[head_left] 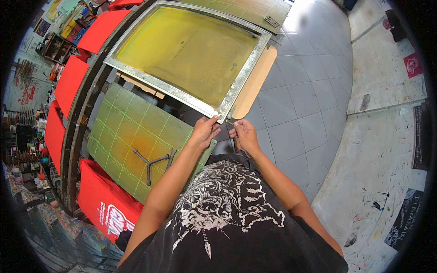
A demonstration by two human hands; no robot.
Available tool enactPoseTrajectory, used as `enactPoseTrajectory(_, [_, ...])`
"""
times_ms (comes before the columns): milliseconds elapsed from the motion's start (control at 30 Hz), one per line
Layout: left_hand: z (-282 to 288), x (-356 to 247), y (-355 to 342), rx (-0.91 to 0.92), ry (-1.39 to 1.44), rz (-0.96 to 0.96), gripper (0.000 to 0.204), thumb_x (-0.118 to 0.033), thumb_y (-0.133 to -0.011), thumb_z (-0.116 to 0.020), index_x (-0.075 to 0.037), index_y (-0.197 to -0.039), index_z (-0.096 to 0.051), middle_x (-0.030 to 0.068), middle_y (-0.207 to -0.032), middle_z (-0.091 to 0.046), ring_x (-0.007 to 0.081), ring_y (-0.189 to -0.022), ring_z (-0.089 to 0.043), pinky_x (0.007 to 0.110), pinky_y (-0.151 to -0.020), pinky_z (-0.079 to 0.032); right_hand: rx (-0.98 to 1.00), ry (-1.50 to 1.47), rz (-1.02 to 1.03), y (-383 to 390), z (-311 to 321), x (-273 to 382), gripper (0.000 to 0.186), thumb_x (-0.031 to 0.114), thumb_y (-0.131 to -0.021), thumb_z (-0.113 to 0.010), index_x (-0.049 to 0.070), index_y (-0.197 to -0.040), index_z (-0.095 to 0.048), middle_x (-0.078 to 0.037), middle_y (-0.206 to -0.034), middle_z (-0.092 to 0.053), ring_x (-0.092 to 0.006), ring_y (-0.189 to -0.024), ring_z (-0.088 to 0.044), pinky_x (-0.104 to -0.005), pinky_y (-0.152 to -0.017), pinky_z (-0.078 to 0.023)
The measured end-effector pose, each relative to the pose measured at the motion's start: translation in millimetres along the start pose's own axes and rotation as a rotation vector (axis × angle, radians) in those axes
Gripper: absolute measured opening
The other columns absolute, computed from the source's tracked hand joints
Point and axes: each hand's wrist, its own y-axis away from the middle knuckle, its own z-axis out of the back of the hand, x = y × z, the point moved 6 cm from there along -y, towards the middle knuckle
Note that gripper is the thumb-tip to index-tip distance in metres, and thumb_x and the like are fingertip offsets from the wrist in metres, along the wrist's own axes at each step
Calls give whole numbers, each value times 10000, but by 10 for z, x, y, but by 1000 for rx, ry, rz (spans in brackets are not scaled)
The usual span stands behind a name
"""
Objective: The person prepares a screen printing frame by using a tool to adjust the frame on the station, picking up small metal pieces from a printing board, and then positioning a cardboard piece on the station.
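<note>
A silk-screen frame (167,86) with pale metal edges and yellow-olive mesh lies in front of me. Its near corner is pinched by my left hand (205,132), thumb on top and fingers curled below. Just right of that corner, my right hand (246,135) is closed on a thin metal piece (230,122), perhaps a bolt or handle; its exact kind is too small to tell. A tan wooden board (257,86) sticks out under the frame's right edge. On the green gridded board (114,120) to my left rests a Y-shaped socket wrench (148,164).
Red cloths (68,84) hang over flat supports along a dark curved rail (73,136) at left. Another green gridded board (246,11) lies beyond the frame. Grey tiled floor (296,91) and a paint-marked white wall (373,150) are on the right.
</note>
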Motion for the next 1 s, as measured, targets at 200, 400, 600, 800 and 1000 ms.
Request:
enactPoseTrajectory(200, [14,9,-23,-17,8,2,203,-173,-886,-641,-40,-936,-496,49,-842,-551,155,-785,-552,350,-770,-518,18,-116,-34,28,-26,39,133,130,-947,-526,-1,-939,-503,-108,-750,-637,-131,-637,-589,-260,-612,-489])
enactPoseTrajectory(400, [-16,-7,-2,1,21,1,191,-169,-891,-631,-44,-946,-498,45,-850,-549,153,-790,-549,364,-760,-520,-40,29,100,99,-44,63,148,142,-955,-509,3,-904,-508,-98,-725,-630,-117,-625,-577,-251,-598,-481])
enactPoseTrajectory(600, [-17,4,-2,29,31,4,196,-167,-891,-630,-46,-976,-503,30,-867,-552,145,-794,-549,370,-755,-517,47,78,20,62,31,-58,289,258,-983,-466,35,-811,-532,-53,-598,-573,-101,-505,-518,-228,-483,-420])
enactPoseTrajectory(800, [5,27,-51,39,4,18,207,-172,-895,-621,-51,-1017,-507,24,-920,-566,144,-817,-550,382,-766,-502,177,-71,-254,31,71,-105,381,366,-989,-429,53,-802,-539,-3,-531,-502,-86,-438,-452,-206,-399,-345])
enactPoseTrajectory(1000, [-2,8,-36,29,-2,12,224,-175,-895,-620,-52,-1040,-501,19,-932,-567,147,-828,-549,383,-778,-491,79,342,39,46,89,142,334,316,-973,-467,40,-799,-542,-52,-535,-511,-160,-430,-475,-301,-414,-378])
